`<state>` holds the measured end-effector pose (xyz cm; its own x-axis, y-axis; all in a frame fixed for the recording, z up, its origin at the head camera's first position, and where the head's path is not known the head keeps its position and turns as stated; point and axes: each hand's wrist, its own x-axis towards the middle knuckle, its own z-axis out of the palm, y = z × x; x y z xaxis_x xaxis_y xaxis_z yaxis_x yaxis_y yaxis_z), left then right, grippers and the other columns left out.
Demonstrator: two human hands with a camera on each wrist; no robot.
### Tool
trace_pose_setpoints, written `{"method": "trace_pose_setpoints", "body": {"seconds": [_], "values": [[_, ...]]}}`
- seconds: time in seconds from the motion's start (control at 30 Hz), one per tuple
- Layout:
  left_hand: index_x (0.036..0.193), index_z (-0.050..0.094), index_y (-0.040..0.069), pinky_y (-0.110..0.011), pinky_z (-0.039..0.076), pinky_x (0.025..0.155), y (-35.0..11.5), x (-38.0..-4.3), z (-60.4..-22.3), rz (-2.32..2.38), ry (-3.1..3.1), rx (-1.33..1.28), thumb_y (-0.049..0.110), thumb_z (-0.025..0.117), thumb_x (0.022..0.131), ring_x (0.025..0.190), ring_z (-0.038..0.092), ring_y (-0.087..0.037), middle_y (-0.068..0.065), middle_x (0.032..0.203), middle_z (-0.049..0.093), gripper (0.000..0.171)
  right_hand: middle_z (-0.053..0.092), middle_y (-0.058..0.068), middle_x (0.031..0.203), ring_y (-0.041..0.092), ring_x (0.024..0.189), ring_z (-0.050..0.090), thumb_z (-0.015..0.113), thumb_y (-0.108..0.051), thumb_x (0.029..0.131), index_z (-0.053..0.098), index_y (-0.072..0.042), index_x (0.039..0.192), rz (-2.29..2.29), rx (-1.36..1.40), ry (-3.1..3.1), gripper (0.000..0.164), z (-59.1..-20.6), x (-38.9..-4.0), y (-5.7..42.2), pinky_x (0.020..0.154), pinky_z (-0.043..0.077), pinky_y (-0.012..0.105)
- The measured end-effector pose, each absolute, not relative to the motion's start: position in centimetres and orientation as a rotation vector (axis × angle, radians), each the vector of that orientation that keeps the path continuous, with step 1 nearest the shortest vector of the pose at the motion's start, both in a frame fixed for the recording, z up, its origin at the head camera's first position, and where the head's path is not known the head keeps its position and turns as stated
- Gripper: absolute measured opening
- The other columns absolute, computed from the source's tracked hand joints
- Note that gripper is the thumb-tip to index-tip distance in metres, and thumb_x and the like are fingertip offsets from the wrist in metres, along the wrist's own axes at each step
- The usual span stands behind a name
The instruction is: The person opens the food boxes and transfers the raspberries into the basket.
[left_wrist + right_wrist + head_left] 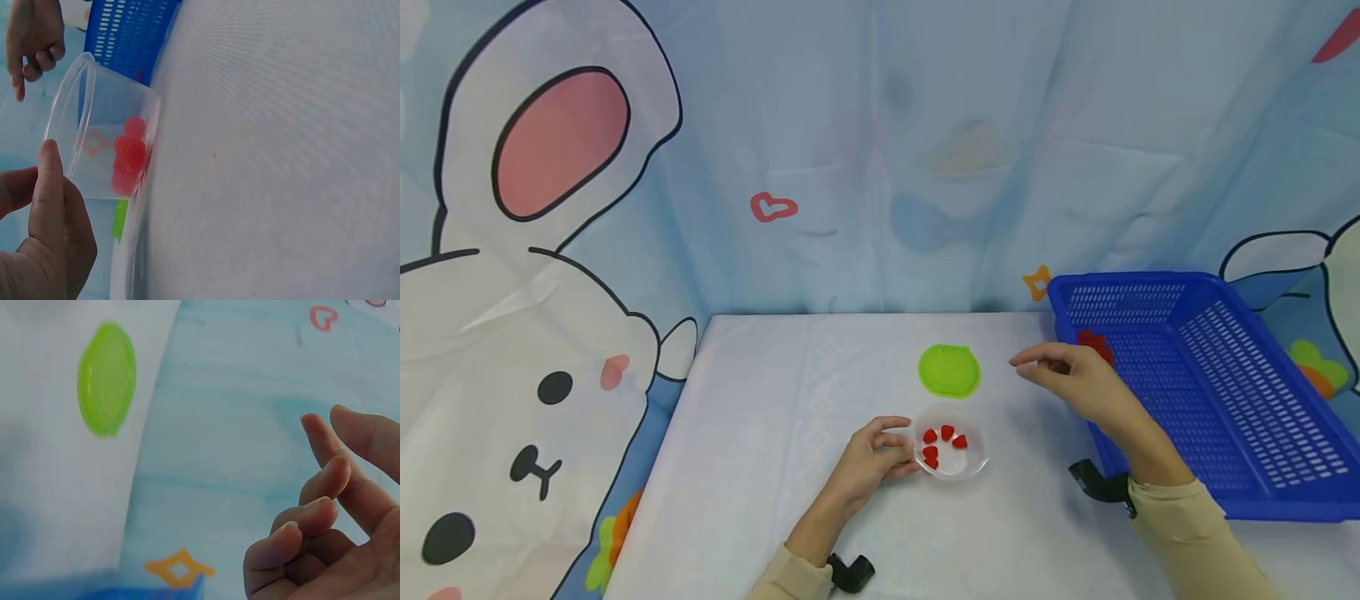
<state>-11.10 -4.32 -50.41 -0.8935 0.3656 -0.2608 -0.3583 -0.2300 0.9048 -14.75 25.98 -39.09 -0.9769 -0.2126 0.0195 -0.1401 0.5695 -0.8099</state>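
Note:
A clear plastic bowl (pixel 951 468) stands upright on the white table, with several small red raspberry-shaped pieces (pixel 130 156) on its bottom. My left hand (pixel 874 458) holds the bowl at its left side, a fingertip on the rim in the left wrist view. To the right, above the table, hovers my right hand (pixel 1078 379), near the basket's left edge. Its thumb and index fingertips lie close together with a gap, and nothing shows between them. The other fingers are loosely curled in the right wrist view.
Behind the bowl lies a bright green lid-like disc (pixel 949 372). At the right stands a blue perforated basket (pixel 1187 400), with red pieces (pixel 1097 343) in its far left corner. A patterned blue curtain (pixel 865 167) hangs behind the white table (pixel 760 467).

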Motion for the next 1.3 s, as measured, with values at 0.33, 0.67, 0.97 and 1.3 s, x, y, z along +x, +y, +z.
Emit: {"method": "trace_pose_setpoints", "body": {"seconds": [0.33,0.67,0.97,1.3], "values": [[0.122,0.052,0.003,-0.040,0.054,0.078,-4.2,-11.1,-50.3,2.165,1.570,0.012,0.000,0.065,0.084,0.081,0.064,-0.028,-0.017,0.096,0.056,0.040,0.049,0.007,0.083,0.025,0.074,0.042,0.068,-0.031,0.084,0.070,-0.018,0.103,-1.494,-0.349,2.607,0.023,-43.9,-14.3,22.2,0.053,0.037,0.026],[0.121,0.052,0.003,-0.040,0.054,0.077,-4.2,-11.1,-50.3,2.167,1.572,0.013,0.000,0.064,0.084,0.081,0.063,-0.028,-0.017,0.095,0.057,0.039,0.051,0.006,0.100,0.026,0.097,0.036,0.072,-0.026,0.080,0.074,-0.020,0.095,-1.475,-0.359,2.459,0.015,-48.3,-14.2,19.6,0.074,0.034,0.035],[0.122,0.051,0.003,-0.039,0.054,0.077,-4.2,-11.2,-50.3,2.168,1.566,0.030,0.000,0.064,0.085,0.081,0.064,-0.028,-0.018,0.096,0.056,0.039,0.064,0.001,0.076,0.025,0.074,0.047,0.077,-0.009,0.075,0.075,-0.012,0.084,-1.446,-0.793,2.533,0.010,-50.0,-14.8,18.3,0.057,0.039,0.026],[0.122,0.051,0.003,-0.039,0.054,0.077,-4.2,-11.2,-50.2,2.170,1.567,0.031,-0.002,0.063,0.085,0.081,0.063,-0.026,-0.017,0.095,0.056,0.039,0.043,0.001,0.080,0.021,0.079,0.032,0.084,-0.021,0.066,0.075,-0.030,0.073,-1.016,-0.637,2.859,0.015,-49.7,-14.4,16.9,0.059,0.026,0.031]]}}
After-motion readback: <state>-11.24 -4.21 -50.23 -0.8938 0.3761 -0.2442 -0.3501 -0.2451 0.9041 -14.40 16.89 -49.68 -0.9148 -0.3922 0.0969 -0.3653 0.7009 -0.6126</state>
